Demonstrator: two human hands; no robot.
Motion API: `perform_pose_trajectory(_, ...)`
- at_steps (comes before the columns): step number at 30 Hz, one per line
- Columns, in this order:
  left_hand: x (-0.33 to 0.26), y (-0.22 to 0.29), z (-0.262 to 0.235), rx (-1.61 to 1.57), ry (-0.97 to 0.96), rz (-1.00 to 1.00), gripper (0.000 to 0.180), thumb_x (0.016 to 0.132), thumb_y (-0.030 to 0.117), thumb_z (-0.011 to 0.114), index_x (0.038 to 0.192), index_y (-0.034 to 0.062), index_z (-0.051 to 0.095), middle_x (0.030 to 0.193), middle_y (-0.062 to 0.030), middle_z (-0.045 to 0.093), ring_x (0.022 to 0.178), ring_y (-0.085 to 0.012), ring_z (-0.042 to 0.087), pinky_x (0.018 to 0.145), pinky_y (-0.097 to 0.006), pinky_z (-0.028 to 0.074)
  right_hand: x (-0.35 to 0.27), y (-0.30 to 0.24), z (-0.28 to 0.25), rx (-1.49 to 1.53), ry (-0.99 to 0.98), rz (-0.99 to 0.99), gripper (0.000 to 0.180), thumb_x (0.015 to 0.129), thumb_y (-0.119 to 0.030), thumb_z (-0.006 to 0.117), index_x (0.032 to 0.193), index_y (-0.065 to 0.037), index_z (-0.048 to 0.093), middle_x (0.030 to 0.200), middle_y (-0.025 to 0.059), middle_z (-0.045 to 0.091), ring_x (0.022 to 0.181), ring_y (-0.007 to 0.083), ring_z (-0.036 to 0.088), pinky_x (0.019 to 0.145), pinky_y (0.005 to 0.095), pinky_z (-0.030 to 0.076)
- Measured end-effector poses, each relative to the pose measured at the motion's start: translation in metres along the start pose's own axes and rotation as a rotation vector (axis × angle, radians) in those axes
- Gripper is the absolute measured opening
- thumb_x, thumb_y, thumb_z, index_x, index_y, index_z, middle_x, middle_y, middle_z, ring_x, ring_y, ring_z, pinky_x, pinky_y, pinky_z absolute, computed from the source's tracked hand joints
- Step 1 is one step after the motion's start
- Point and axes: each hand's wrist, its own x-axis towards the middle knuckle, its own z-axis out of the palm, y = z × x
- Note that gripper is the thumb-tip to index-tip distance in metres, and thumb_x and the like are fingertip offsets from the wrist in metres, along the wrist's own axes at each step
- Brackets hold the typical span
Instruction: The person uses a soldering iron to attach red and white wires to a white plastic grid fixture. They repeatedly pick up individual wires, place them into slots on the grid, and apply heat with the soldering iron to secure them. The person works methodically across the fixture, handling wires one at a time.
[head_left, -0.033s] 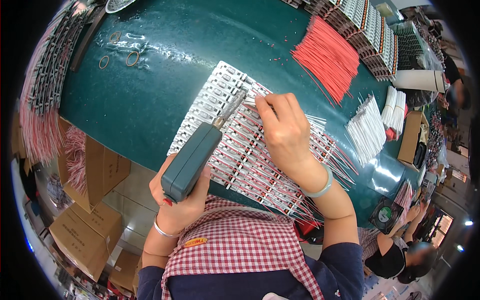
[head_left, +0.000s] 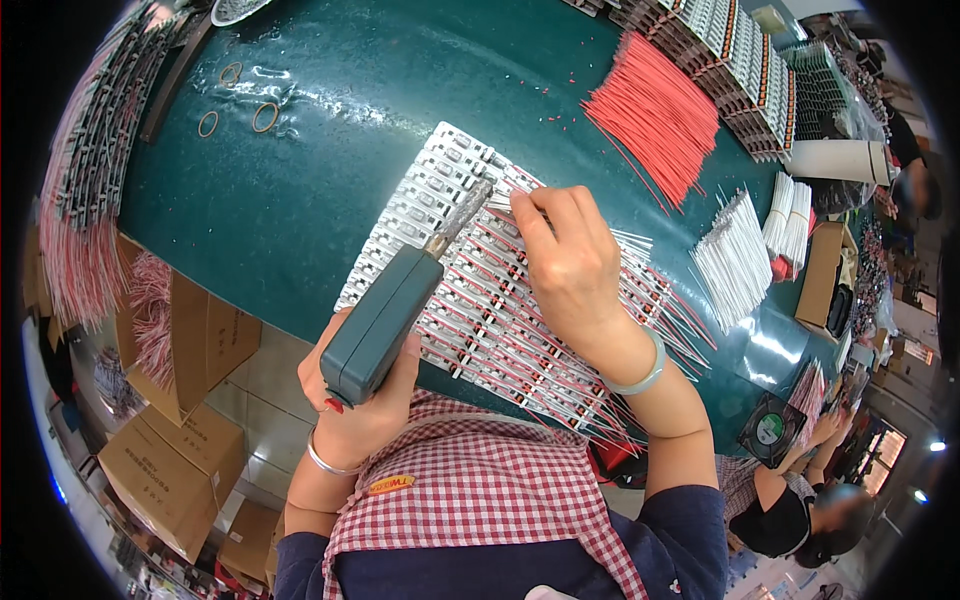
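My left hand point(head_left: 362, 400) is wrapped round a dark green soldering gun point(head_left: 385, 320), whose grip is mostly hidden. The gun's grey, crusted tip point(head_left: 466, 215) points away from me, over rows of white plastic housings point(head_left: 415, 205) with small metal parts. Close beside the tip, my right hand point(head_left: 575, 262) pinches the end of a white wire point(head_left: 499, 201) between thumb and forefinger. Red and white wires point(head_left: 640, 285) run from many of the housings toward the right, passing under my right hand. The exact contact point at the tip is too small to make out.
Red wires point(head_left: 655, 120) and white wires point(head_left: 735, 260) lie in bundles at the right. Stacked housings point(head_left: 735, 60) stand at the far right, above a white roll point(head_left: 838, 160). Rubber bands point(head_left: 265, 118) lie at the left. A small fan point(head_left: 772, 428) and another person point(head_left: 800, 520) are at the lower right.
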Motion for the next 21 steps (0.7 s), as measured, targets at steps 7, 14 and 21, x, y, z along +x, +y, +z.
perform_pose_trajectory(7, -0.0006, -0.0015, 0.0008, -0.036, 0.014, 0.01, 0.016, 0.076, -0.006, 0.072, 0.091, -0.0043, 0.068, 0.083, -0.0093, 0.065, 0.067, -0.0149, 0.061, 0.06, -0.025, 0.048, 0.0005, -0.0013, -0.0008, -0.015, 0.006, 0.003, 0.025, 0.071, 0.0, 0.065, 0.094, 0.007, 0.065, 0.088, 0.0124, 0.057, 0.079, 0.0255, 0.056, 0.063, 0.0334, 0.05)
perform_pose_trajectory(14, -0.0003, -0.0034, 0.0057, -0.033, 0.012, 0.021, 0.014, 0.076, -0.008, 0.071, 0.089, -0.0039, 0.067, 0.079, -0.0072, 0.062, 0.063, -0.0131, 0.058, 0.056, -0.025, 0.046, -0.0009, 0.0, 0.0, -0.005, -0.006, -0.006, 0.03, 0.067, 0.0, 0.063, 0.096, 0.008, 0.064, 0.089, 0.0134, 0.057, 0.08, 0.0264, 0.055, 0.065, 0.0341, 0.05)
perform_pose_trajectory(21, -0.0018, -0.0025, 0.002, -0.01, 0.022, 0.036, 0.016, 0.074, -0.006, 0.072, 0.089, -0.0051, 0.067, 0.08, -0.0092, 0.064, 0.064, -0.0157, 0.06, 0.057, -0.026, 0.047, 0.0004, -0.0018, -0.0007, -0.018, 0.004, 0.002, 0.027, 0.068, 0.0, 0.063, 0.094, 0.007, 0.065, 0.087, 0.0127, 0.057, 0.078, 0.026, 0.055, 0.064, 0.0339, 0.05)
